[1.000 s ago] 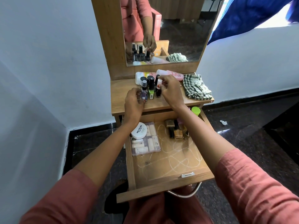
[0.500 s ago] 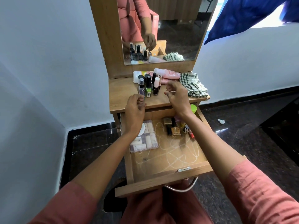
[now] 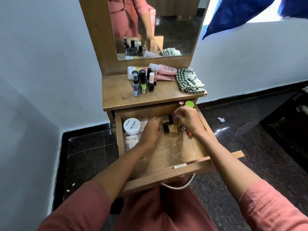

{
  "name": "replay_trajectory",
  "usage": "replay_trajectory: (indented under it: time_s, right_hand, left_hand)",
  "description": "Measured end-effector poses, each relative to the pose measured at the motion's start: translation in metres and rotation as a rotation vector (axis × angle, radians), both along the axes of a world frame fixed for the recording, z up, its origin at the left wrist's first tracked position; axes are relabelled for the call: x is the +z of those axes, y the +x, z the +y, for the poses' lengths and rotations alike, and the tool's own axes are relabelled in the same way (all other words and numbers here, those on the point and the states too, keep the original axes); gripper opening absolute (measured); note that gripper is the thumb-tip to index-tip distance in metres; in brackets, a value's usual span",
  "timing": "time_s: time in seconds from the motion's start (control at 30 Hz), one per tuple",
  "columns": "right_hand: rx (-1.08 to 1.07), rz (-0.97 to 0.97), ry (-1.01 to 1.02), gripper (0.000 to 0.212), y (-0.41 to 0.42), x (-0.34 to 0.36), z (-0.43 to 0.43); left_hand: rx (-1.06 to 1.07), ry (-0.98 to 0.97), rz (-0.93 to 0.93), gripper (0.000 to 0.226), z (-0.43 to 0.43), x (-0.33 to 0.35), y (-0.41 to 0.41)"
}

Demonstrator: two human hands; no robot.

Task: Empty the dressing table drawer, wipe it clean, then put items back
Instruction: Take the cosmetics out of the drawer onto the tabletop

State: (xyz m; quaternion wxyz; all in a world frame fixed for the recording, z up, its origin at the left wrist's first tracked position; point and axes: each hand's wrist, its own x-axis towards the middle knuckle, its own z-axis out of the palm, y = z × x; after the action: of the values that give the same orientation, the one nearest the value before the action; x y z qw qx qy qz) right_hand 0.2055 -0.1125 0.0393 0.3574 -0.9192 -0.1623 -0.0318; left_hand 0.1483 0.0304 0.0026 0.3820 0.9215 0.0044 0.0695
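The drawer (image 3: 191, 165) stands pulled out under the dressing table's front edge, seemingly half emptied. A white jar (image 3: 132, 126) lies on a clear box (image 3: 131, 141) at its back left, with small bottles (image 3: 173, 129) and a green cap (image 3: 189, 104) at back right. The left hand (image 3: 150, 130) and right hand (image 3: 188, 120) reach among the bottles; whether either grips one cannot be told. Nail polishes (image 3: 143, 82), tubes (image 3: 164, 69) and a checked cloth (image 3: 189, 80) sit on top, and wiping looks not yet begun.

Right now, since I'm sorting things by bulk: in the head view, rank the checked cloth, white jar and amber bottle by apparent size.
1. Checked cloth, largest
2. White jar
3. Amber bottle, clearly smallest
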Motion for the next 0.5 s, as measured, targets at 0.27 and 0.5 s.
replay_trajectory:
  time_s: [0.27,0.5]
  right_hand:
    - [0.165,-0.030,-0.632,0.020,0.004,-0.005,0.022]
    - [0.055,0.116,-0.691,0.027,0.008,-0.010,0.046]
  left_hand:
    - [0.110,0.025,0.212,0.029,-0.032,-0.006,0.012]
    - [0.147,-0.057,0.251,0.025,-0.033,-0.006,0.019]
